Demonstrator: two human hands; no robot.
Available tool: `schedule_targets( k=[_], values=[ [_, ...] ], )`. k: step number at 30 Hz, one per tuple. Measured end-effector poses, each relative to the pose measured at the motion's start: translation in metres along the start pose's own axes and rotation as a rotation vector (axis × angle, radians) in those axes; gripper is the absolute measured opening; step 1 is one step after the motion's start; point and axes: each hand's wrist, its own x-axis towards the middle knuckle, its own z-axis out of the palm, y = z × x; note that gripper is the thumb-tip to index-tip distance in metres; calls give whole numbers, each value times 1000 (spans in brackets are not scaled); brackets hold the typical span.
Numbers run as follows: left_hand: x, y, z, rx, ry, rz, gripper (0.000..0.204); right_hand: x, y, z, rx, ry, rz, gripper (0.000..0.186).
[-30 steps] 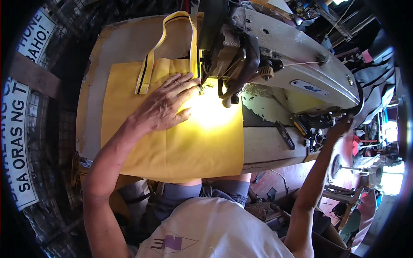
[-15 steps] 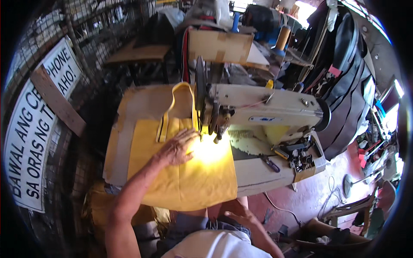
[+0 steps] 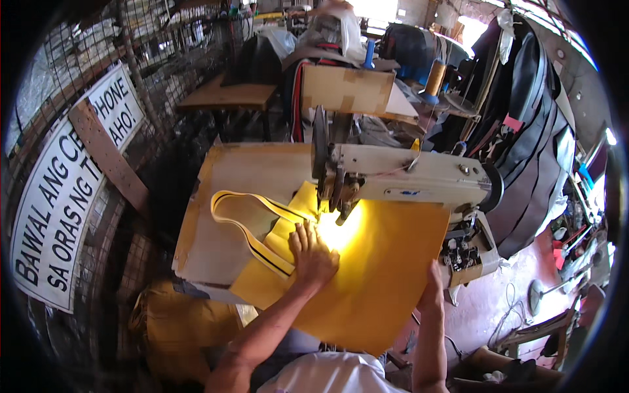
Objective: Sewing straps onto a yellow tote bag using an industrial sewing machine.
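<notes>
The left hand (image 3: 313, 257) lies flat, palm down and fingers spread, on the yellow fabric (image 3: 373, 275), holding nothing in a grip but pressing the cloth to the table (image 3: 223, 196). Its fingertips point up and slightly left, toward the needle (image 3: 341, 213) of the sewing machine (image 3: 406, 180), which stands just beyond them and a little to the right, in a bright pool of lamp light. The right hand (image 3: 434, 285) sits at the fabric's right edge, near the machine's base; it appears to hold that edge, but whether the fingers are closed round it I cannot tell, since only the back of the hand shows. The fabric lies across the table under the machine arm, its long axis running from the near right corner, which hangs over the table's front edge toward the person's lap, up and left to the needle. A yellow strap (image 3: 246, 226) with dark stripes loops out from the fabric to the left of the left hand, its nearer run passing right beside the thumb and lying diagonally, roughly along the fabric's left edge. The left hand is clearly the nearer to both needle and strap; the right is well apart from them, on the far side of the cloth.
</notes>
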Motion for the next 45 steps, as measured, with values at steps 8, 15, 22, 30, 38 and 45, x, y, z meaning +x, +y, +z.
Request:
schedule_targets(
  k=[8,15,22,30,38,45],
  values=[
    [23,-22,-23,15,112,140,38,69,-2,33,-1686,-38,-594,68],
    [7,-17,-40,27,26,232,49,121,-2,-37,-1710,24,-506,59],
    [2,-17,-35,13,38,228,59,138,20,-61,-1314,169,-391,44],
    [7,-17,-36,29,-13,239,62,91,-24,-26,-1739,100,-547,65],
    [19,-12,-35,-34,1,207,60,103,-14,-16,-1909,134,-746,57],
    [26,-22,-39,-90,-12,209,58,60,-78,-9,-1722,-86,-464,57]
  ],
)
